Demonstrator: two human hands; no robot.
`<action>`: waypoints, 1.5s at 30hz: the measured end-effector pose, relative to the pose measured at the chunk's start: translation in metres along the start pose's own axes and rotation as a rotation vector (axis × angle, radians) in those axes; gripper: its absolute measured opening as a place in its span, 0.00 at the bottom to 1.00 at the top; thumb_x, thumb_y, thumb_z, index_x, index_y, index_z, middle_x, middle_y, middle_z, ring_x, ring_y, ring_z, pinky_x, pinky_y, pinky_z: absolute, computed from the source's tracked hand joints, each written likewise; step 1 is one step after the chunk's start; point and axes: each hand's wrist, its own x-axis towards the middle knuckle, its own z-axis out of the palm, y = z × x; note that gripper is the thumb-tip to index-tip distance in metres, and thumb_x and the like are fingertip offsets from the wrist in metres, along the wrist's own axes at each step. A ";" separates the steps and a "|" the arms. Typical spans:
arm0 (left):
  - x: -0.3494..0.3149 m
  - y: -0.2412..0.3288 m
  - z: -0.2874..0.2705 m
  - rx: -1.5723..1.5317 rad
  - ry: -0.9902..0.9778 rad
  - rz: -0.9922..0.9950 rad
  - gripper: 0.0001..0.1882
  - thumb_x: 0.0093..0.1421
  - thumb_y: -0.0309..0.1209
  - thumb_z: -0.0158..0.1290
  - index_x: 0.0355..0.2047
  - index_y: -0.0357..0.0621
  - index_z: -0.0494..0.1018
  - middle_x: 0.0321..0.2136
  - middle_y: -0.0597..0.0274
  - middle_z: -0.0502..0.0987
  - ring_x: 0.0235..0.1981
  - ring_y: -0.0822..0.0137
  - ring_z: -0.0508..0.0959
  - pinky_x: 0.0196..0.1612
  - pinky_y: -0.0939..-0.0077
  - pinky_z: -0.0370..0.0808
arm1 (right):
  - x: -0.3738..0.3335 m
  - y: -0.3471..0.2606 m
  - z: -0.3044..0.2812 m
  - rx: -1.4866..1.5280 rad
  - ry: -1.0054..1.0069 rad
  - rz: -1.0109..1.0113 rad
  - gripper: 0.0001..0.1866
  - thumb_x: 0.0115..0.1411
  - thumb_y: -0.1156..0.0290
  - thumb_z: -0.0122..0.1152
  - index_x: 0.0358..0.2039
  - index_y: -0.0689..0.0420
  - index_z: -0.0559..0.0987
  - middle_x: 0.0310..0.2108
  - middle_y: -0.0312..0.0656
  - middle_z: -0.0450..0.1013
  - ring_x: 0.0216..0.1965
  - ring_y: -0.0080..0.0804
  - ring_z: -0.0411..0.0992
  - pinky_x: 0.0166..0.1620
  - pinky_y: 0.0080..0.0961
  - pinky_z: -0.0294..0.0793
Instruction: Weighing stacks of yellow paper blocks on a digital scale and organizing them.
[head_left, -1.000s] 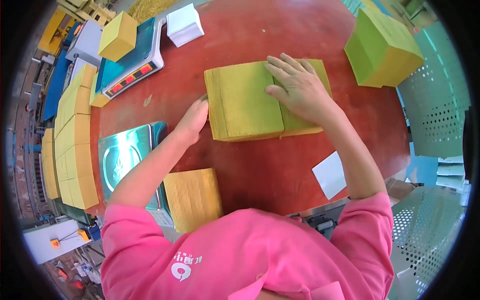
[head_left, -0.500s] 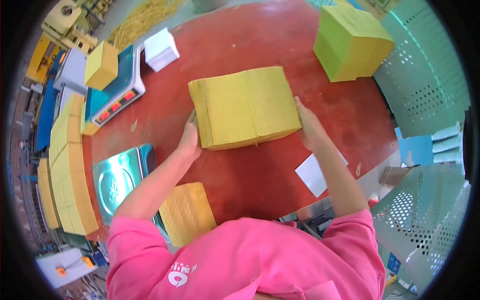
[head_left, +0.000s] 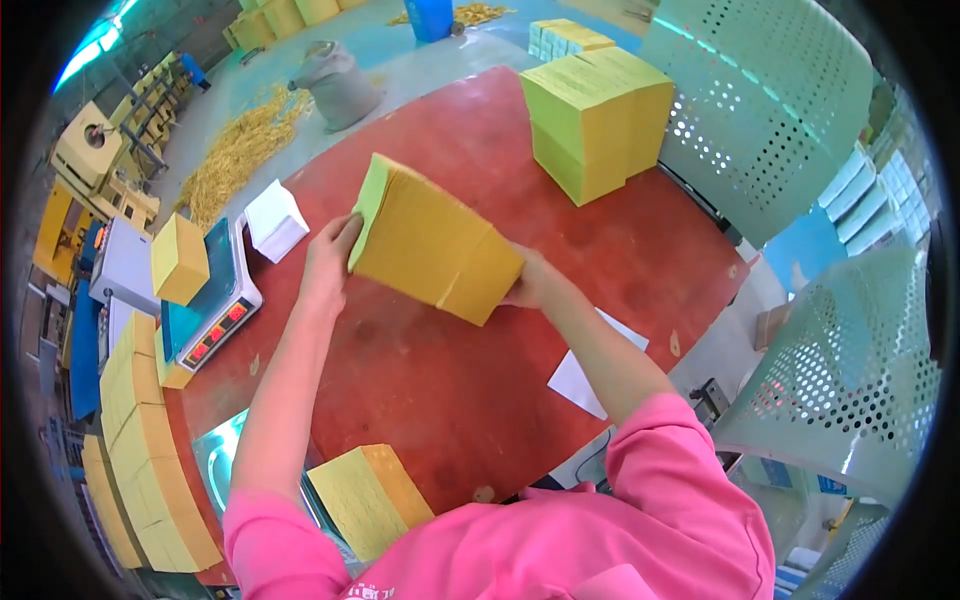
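Between my two hands a thick stack of yellow paper [head_left: 430,245] is held tilted above the red table [head_left: 400,410]. My left hand [head_left: 330,255] grips its left end, thumb at the upper edge. At the stack's right end is my right hand [head_left: 530,280], its fingers partly hidden behind the paper. Ahead and to the right stands a taller block of yellow paper [head_left: 600,120]. Close to my body lies another yellow paper stack [head_left: 365,500]. A white sheet [head_left: 590,375] lies flat beneath my right forearm.
On the left, a digital scale [head_left: 215,295] carries a yellow paper block [head_left: 180,260]; a white paper stack [head_left: 275,220] stands beside it. Yellow stacks [head_left: 145,440] line the left edge, near a metal-topped scale [head_left: 220,450]. Perforated green panels [head_left: 770,110] border the right side.
The held paper stack has turned and tipped, its right end now lower and nearer me. Both hands moved with it. My view has shifted, showing more floor beyond the table.
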 end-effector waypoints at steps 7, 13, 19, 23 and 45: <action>0.021 0.032 0.043 0.576 -0.079 0.110 0.22 0.65 0.45 0.49 0.44 0.39 0.79 0.39 0.51 0.77 0.26 0.63 0.77 0.31 0.67 0.75 | -0.014 -0.044 -0.042 -0.160 0.386 -0.228 0.24 0.68 0.51 0.46 0.48 0.61 0.74 0.49 0.43 0.73 0.47 0.36 0.72 0.50 0.40 0.73; -0.002 0.062 0.034 0.868 -0.089 0.451 0.26 0.63 0.53 0.50 0.48 0.44 0.78 0.58 0.42 0.65 0.54 0.51 0.69 0.55 0.60 0.67 | -0.099 -0.018 -0.051 -0.448 0.556 -0.539 0.19 0.62 0.62 0.55 0.48 0.60 0.76 0.41 0.40 0.75 0.40 0.30 0.73 0.45 0.29 0.72; -0.057 0.067 0.062 1.203 -0.266 0.954 0.43 0.53 0.52 0.61 0.66 0.58 0.58 0.69 0.46 0.48 0.68 0.42 0.51 0.66 0.45 0.53 | -0.140 0.046 -0.011 -1.208 0.315 -0.543 0.12 0.55 0.66 0.62 0.36 0.60 0.80 0.31 0.43 0.76 0.33 0.35 0.75 0.37 0.31 0.73; -0.054 0.035 0.080 1.290 -0.406 0.861 0.53 0.43 0.43 0.69 0.68 0.64 0.53 0.69 0.54 0.47 0.69 0.44 0.49 0.65 0.35 0.51 | -0.101 0.041 0.003 -1.417 0.358 -0.702 0.13 0.54 0.63 0.64 0.32 0.60 0.81 0.30 0.48 0.77 0.35 0.48 0.75 0.38 0.39 0.75; 0.129 0.045 0.197 1.287 -0.405 1.140 0.56 0.38 0.34 0.72 0.67 0.68 0.55 0.68 0.58 0.54 0.67 0.48 0.57 0.63 0.40 0.58 | 0.022 -0.056 -0.065 -1.466 0.736 -1.004 0.07 0.50 0.70 0.62 0.27 0.60 0.76 0.29 0.46 0.75 0.34 0.46 0.73 0.35 0.41 0.76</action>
